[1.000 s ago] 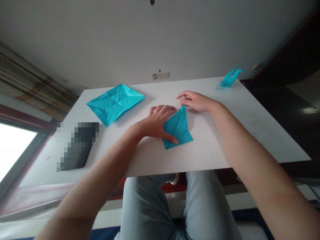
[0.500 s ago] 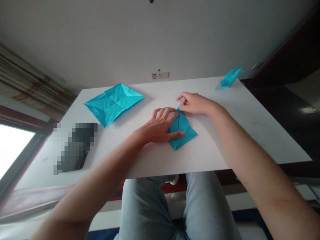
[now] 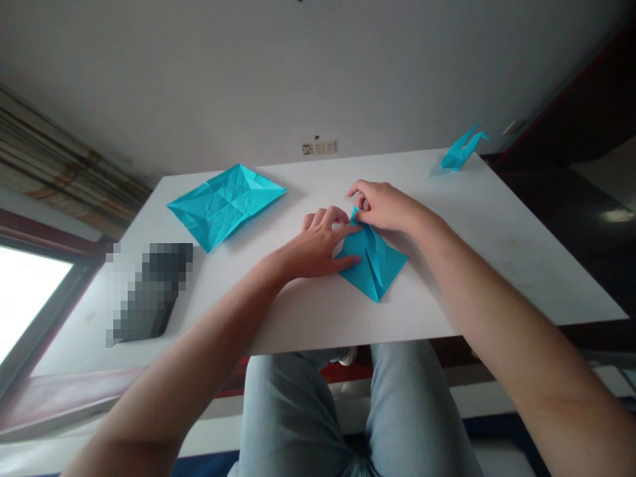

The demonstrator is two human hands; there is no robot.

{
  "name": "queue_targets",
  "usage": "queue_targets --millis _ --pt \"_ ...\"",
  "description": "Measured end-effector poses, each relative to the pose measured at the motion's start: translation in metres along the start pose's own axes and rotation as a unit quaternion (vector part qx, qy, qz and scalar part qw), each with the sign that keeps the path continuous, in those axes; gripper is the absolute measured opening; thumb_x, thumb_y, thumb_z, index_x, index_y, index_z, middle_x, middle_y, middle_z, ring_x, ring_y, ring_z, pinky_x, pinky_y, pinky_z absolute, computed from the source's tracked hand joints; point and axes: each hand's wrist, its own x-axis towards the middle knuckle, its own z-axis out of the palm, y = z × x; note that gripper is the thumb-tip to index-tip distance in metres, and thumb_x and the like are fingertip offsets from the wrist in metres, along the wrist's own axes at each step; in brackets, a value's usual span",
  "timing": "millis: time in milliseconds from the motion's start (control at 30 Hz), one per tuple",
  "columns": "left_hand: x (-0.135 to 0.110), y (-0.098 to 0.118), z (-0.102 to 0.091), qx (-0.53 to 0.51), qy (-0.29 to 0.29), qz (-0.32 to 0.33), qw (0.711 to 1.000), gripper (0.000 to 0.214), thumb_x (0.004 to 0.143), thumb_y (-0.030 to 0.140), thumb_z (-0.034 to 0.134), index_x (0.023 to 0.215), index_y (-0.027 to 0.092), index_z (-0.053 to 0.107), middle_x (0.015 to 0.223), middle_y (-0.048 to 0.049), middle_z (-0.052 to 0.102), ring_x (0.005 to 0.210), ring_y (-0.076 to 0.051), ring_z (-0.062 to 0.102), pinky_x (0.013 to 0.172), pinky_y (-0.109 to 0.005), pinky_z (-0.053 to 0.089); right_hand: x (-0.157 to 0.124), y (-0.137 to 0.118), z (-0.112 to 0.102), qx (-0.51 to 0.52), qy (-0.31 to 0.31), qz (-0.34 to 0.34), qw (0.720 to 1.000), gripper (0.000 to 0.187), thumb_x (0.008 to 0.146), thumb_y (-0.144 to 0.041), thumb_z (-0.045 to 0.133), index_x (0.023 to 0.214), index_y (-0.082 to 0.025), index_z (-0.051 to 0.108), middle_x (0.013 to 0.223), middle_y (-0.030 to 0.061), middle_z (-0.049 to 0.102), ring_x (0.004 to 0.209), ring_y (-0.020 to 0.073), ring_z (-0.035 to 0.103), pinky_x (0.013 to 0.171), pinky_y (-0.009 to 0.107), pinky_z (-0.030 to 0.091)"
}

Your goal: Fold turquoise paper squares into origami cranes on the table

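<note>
A folded sheet of turquoise paper (image 3: pixel 387 262) lies on the white table in front of me. It is kite-like, with an upright slit and a narrow flap partly lifted on its right side. My left hand (image 3: pixel 318 248) rests on its left part, thumb and index finger spread apart and pressing down. At the narrow top, my right hand (image 3: pixel 380 204) pinches the tip between thumb and curled fingers. Both hands nearly meet there, so the top edges are partly hidden.
On the white table (image 3: pixel 298 324), an unfolded, creased turquoise sheet (image 3: pixel 228 205) lies at the back left. A folded paper crane (image 3: pixel 463 151) stands at the far right corner. To the left is a dark, pixelated object (image 3: pixel 154 291). A wall with sockets (image 3: pixel 318 148) rises behind.
The folded paper's lower part has swung right and now looks wider, showing a slit and a raised flap. My left thumb has slid slightly up and left; my right hand still pinches the tip.
</note>
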Motion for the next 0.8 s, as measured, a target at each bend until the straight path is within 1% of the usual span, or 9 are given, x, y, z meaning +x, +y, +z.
queue_targets --millis 100,300,400,467,533,667,733,800 --pt "0.0 -0.001 0.0 0.001 0.0 0.0 1.0 0.069 0.107 0.062 0.069 0.168 0.031 0.062 0.161 -0.0197 0.052 0.15 -0.044 0.049 0.133 -0.071 0.038 0.001 0.002 0.001 0.005 0.014 0.001 1.0 0.05 0.086 -0.009 0.077 0.133 -0.025 0.076 0.106 0.0074 0.085 0.101 0.032 0.079 0.091 0.043 0.061" --pt "0.0 0.0 0.001 0.009 -0.001 -0.004 1.0 0.071 0.108 0.062 0.07 0.171 0.031 0.061 0.162 -0.0202 0.052 0.151 -0.044 0.048 0.133 -0.071 0.038 0.004 0.008 0.002 0.025 0.054 0.02 0.998 0.032 0.094 -0.013 0.075 0.125 -0.021 0.081 0.103 0.0092 0.085 0.098 0.03 0.079 0.094 0.043 0.06" --pt "0.0 0.001 0.0 0.016 0.001 -0.019 1.0 0.072 0.107 0.061 0.07 0.173 0.032 0.06 0.163 -0.0192 0.052 0.151 -0.044 0.048 0.134 -0.071 0.037 0.006 0.014 -0.004 0.05 0.068 0.031 0.996 0.03 0.097 -0.014 0.071 0.124 -0.02 0.081 0.107 0.0095 0.086 0.099 0.0277 0.079 0.095 0.04 0.06" --pt "0.0 0.0 -0.002 0.021 0.001 -0.04 0.999 0.073 0.107 0.059 0.07 0.174 0.033 0.059 0.163 -0.0189 0.052 0.151 -0.044 0.048 0.134 -0.071 0.035 0.006 0.019 -0.01 0.062 0.07 0.032 0.995 0.027 0.095 -0.016 0.074 0.121 -0.02 0.081 0.111 0.0098 0.087 0.1 0.0274 0.079 0.095 0.039 0.06" --pt "0.0 -0.002 -0.004 0.024 -0.002 -0.06 0.998 0.073 0.107 0.058 0.068 0.175 0.033 0.058 0.165 -0.0188 0.051 0.151 -0.045 0.048 0.134 -0.07 0.034 0.007 0.024 -0.016 0.069 0.058 0.018 0.996 0.022 0.094 -0.021 0.079 0.115 -0.021 0.082 0.113 0.0102 0.087 0.102 0.0285 0.079 0.096 0.04 0.061" --pt "0.001 -0.008 -0.009 0.027 -0.004 -0.064 0.998 0.07 0.107 0.055 0.066 0.174 0.033 0.06 0.17 -0.0173 0.053 0.154 -0.045 0.045 0.134 -0.069 0.031 0.008 0.033 -0.018 0.085 -0.015 0.003 0.996 0.017 0.092 -0.03 0.086 0.107 -0.024 0.085 0.105 0.0088 0.087 0.097 0.029 0.078 0.093 0.042 0.062" --pt "0.001 -0.01 -0.01 0.024 -0.001 -0.061 0.998 0.068 0.107 0.054 0.066 0.172 0.033 0.062 0.172 -0.0157 0.054 0.157 -0.045 0.044 0.135 -0.068 0.029 0.009 0.037 -0.014 0.1 -0.041 0.008 0.994 0.022 0.09 -0.033 0.089 0.11 -0.024 0.086 0.101 0.0081 0.086 0.091 0.0278 0.077 0.089 0.041 0.062" --pt "0.002 -0.011 -0.011 0.018 -0.003 -0.061 0.998 0.067 0.108 0.055 0.065 0.171 0.032 0.062 0.176 -0.0143 0.055 0.16 -0.045 0.043 0.136 -0.068 0.027 0.01 0.039 -0.012 0.115 -0.054 0.002 0.992 0.031 0.09 -0.036 0.09 0.119 -0.024 0.087 0.101 0.0078 0.085 0.087 0.0264 0.075 0.085 0.04 0.062"
